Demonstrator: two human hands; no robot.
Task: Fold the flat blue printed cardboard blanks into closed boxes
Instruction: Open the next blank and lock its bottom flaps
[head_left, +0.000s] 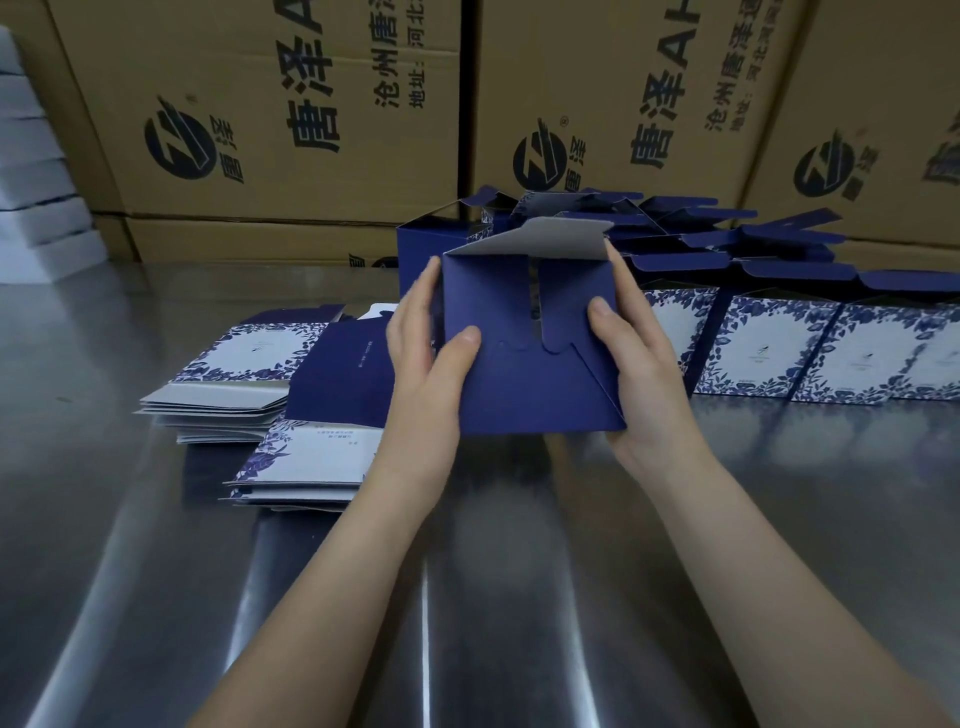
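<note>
A dark blue cardboard box (530, 389) is held above the steel table, its bottom flaps turned toward me. My left hand (423, 358) grips its left side, thumb pressing on the near flap. My right hand (639, 364) grips the right side, thumb on the right flap. One grey-backed flap (550, 239) stands up at the far edge, and a narrow gap shows between the two middle flaps. Flat blue-and-white printed blanks (249, 384) lie stacked to the left of my hands.
Erected boxes with open lids (810, 343) stand in a row at the right, more behind them. Big brown shipping cartons (291, 119) wall off the back. White boxes (36, 208) are stacked at the far left. The steel table (467, 597) reflects light near me.
</note>
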